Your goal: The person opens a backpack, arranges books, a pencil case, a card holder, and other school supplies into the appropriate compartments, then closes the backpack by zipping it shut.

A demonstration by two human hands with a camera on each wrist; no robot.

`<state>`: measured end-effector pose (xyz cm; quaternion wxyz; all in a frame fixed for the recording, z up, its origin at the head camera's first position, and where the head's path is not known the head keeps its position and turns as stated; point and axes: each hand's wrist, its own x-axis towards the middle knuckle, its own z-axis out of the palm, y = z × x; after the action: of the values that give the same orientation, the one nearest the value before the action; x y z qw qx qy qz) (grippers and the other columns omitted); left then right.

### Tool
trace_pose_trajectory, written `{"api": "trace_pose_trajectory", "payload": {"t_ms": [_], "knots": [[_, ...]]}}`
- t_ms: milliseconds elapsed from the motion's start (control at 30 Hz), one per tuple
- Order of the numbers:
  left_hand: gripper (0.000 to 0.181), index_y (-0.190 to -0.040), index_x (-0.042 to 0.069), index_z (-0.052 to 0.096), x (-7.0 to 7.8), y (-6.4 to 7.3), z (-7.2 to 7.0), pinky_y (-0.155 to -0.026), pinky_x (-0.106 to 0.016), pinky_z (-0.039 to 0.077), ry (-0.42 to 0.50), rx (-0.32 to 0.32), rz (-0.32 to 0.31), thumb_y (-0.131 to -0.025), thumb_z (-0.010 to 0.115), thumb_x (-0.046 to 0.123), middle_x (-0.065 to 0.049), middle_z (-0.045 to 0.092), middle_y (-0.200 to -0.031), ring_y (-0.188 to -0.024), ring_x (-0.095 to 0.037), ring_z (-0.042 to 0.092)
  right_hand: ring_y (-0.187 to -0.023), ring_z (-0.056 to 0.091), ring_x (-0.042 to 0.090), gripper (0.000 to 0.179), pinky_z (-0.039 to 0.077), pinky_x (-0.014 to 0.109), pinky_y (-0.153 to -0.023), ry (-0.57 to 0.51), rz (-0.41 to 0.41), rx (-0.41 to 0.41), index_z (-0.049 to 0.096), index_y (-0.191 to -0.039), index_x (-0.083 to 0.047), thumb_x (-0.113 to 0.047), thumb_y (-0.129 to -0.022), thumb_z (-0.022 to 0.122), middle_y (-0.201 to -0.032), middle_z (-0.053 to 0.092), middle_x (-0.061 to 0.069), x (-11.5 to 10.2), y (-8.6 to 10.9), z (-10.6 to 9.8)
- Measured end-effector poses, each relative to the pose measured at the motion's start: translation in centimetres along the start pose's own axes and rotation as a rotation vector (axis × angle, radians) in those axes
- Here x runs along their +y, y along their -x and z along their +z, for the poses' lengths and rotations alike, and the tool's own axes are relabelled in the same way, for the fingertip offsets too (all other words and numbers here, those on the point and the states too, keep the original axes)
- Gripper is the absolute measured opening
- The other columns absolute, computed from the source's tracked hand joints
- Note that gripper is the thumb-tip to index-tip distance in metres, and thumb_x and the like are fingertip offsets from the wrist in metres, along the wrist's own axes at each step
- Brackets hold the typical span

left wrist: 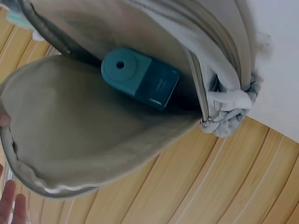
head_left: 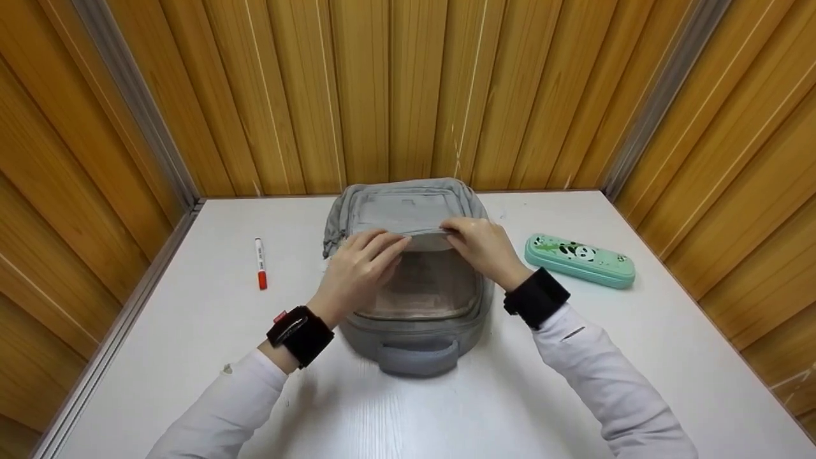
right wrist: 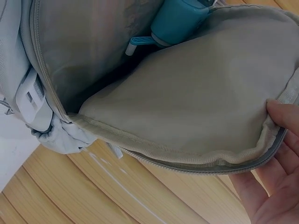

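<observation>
My left hand (head_left: pixel 360 264) and right hand (head_left: pixel 486 248) both pinch the flap (right wrist: pixel 196 93) of the grey backpack (head_left: pixel 414 328), mid-frame on the white counter (head_left: pixel 172 331). A teal device (left wrist: pixel 135 77) sits inside. A red-capped marker (head_left: pixel 261 264) lies at frame left, a green panda case (head_left: pixel 580 261) at right.

Backpack (head_left: pixel 408 207): grey, beige lining (left wrist: pixel 70 107). Sharpener (left wrist: pixel 140 78) inside: teal, one end darker. Worktop (head_left: pixel 669 357): white. Toward its left edge, marker (head_left: pixel 261 264): white, dark lettering, red end. Toward right edge, pencil case (head_left: pixel 580 261): mint green, black-and-white panda (head_left: pixel 583 253). Walls (head_left: pixel 411 95) yellow-brown woodgrain; wristbands (head_left: pixel 537 298) black, sleeves (head_left: pixel 612 376) white.
</observation>
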<state>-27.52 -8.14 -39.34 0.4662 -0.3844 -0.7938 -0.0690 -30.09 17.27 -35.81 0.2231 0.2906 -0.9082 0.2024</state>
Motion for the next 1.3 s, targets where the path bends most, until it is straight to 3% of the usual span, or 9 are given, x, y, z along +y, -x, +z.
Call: {"api": "trace_pose_trajectory", "payload": {"t_ms": [200, 400, 567, 767, 933, 1033, 1133, 1300], "knots": [[0.032, -0.122, 0.016, 0.072, -1.0, -0.3, 0.4, -0.085, -0.037, 0.062, 0.162, -0.120, -0.228, -0.091, 0.078, 0.021, -0.002, 0.076, -0.111, -0.103, -0.021, 0.072, -0.103, 0.075, 0.033, 0.017, 0.061, 0.050, -0.086, 0.001, -0.004, -0.013, 0.076, -0.110, -0.003, -0.007, -0.094, 0.070, -0.110, 0.079, 0.015, 0.1, 0.1, 0.1], [0.027, -0.119, 0.014, 0.075, -1.0, -0.8, 0.7, -0.076, -0.040, 0.064, 0.236, -0.216, -0.347, -0.094, 0.073, 0.024, -0.004, 0.079, -0.109, -0.096, -0.023, 0.077, -0.105, 0.075, 0.033, 0.019, 0.060, 0.051, -0.088, 0.004, -0.009, -0.041, 0.075, -0.112, -0.003, -0.007, -0.095, 0.070, -0.112, 0.078, 0.015, 0.1, 0.4, 0.1], [0.016, -0.106, 0.013, 0.079, -0.9, -1.3, 1.1, -0.069, -0.038, 0.063, 0.235, -0.171, -0.376, -0.095, 0.071, 0.023, -0.003, 0.082, -0.097, -0.085, -0.021, 0.079, -0.106, 0.075, 0.032, 0.021, 0.061, 0.050, -0.088, 0.002, -0.014, -0.050, 0.074, -0.115, -0.004, -0.008, -0.095, 0.069, -0.115, 0.078, 0.014, 0.3, 0.8, 0.1], [0.015, -0.105, 0.012, 0.079, -0.9, -1.1, 1.4, -0.070, -0.040, 0.064, 0.233, -0.118, -0.395, -0.096, 0.070, 0.020, -0.005, 0.082, -0.096, -0.085, -0.024, 0.079, -0.109, 0.075, 0.031, 0.025, 0.061, 0.048, -0.089, -0.031, -0.051, -0.015, 0.075, -0.119, -0.006, -0.009, -0.095, 0.071, -0.117, 0.078, 0.013, 1.2, 1.7, 0.4], [0.015, -0.106, 0.012, 0.078, -0.9, -1.1, 1.2, -0.072, -0.041, 0.064, 0.243, -0.112, -0.408, -0.096, 0.070, 0.020, -0.006, 0.082, -0.098, -0.087, -0.025, 0.079, -0.106, 0.075, 0.030, 0.029, 0.062, 0.046, -0.087, -0.062, -0.085, 0.029, 0.073, -0.122, -0.005, -0.011, -0.093, 0.074, -0.118, 0.077, 0.014, 3.1, 2.9, 0.5], [0.015, -0.106, 0.012, 0.078, -0.9, -1.1, 1.2, -0.073, -0.041, 0.064, 0.244, -0.114, -0.412, -0.096, 0.069, 0.020, -0.006, 0.082, -0.098, -0.087, -0.025, 0.079, -0.110, 0.074, 0.032, 0.036, 0.060, 0.048, -0.093, -0.078, -0.086, 0.038, 0.071, -0.126, -0.002, -0.011, -0.091, 0.076, -0.122, 0.075, 0.016, 4.6, 4.0, 0.4], [0.015, -0.105, 0.013, 0.078, -0.9, -1.0, 1.2, -0.072, -0.041, 0.064, 0.246, -0.110, -0.414, -0.096, 0.071, 0.021, -0.006, 0.082, -0.098, -0.087, -0.025, 0.079, -0.116, 0.071, 0.035, 0.041, 0.057, 0.050, -0.099, -0.072, -0.041, 0.023, 0.068, -0.130, -0.001, -0.011, -0.091, 0.076, -0.127, 0.073, 0.018, 6.6, 5.5, 0.4], [0.015, -0.104, 0.013, 0.078, -0.8, -0.9, 1.2, -0.073, -0.040, 0.064, 0.240, -0.096, -0.412, -0.095, 0.072, 0.021, -0.006, 0.082, -0.097, -0.087, -0.024, 0.079, -0.127, 0.063, 0.042, 0.048, 0.052, 0.055, -0.106, -0.024, 0.118, -0.049, 0.061, -0.136, 0.003, -0.016, -0.094, 0.074, -0.136, 0.066, 0.023, 10.6, 8.3, 0.3]]}}
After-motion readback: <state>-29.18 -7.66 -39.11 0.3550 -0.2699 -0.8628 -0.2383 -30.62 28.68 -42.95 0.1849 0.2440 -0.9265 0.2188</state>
